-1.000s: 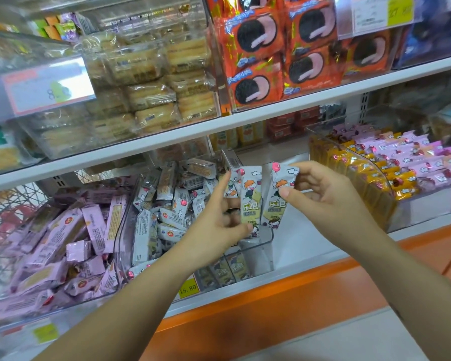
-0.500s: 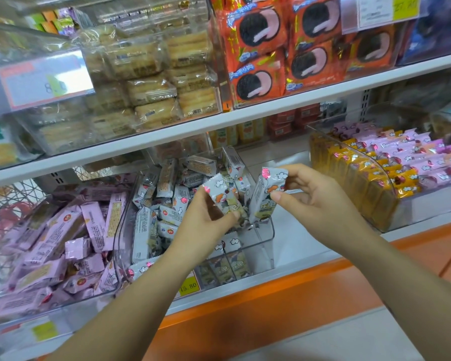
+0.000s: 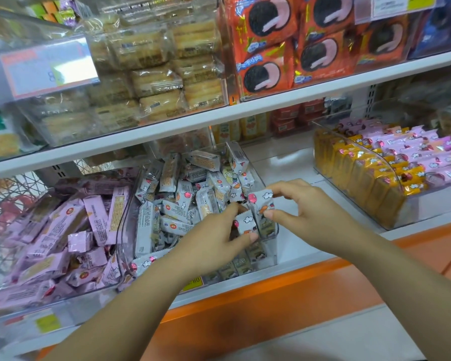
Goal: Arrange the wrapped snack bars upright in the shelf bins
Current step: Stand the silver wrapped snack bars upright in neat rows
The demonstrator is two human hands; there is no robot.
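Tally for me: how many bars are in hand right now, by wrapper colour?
White-wrapped bars: 2, one in the left hand, one in the right hand.
Pink-wrapped bars: 0 in hand.
Total: 2

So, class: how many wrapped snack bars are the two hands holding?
2. The left hand pinches one bar low in the clear bin's front corner; the right hand holds the other bar beside it.

Shop shelving under even, bright light.
A white upper shelf board [image 3: 245, 110] runs above a white lower shelf board [image 3: 292, 162]; an orange panel [image 3: 271, 308] sits below.
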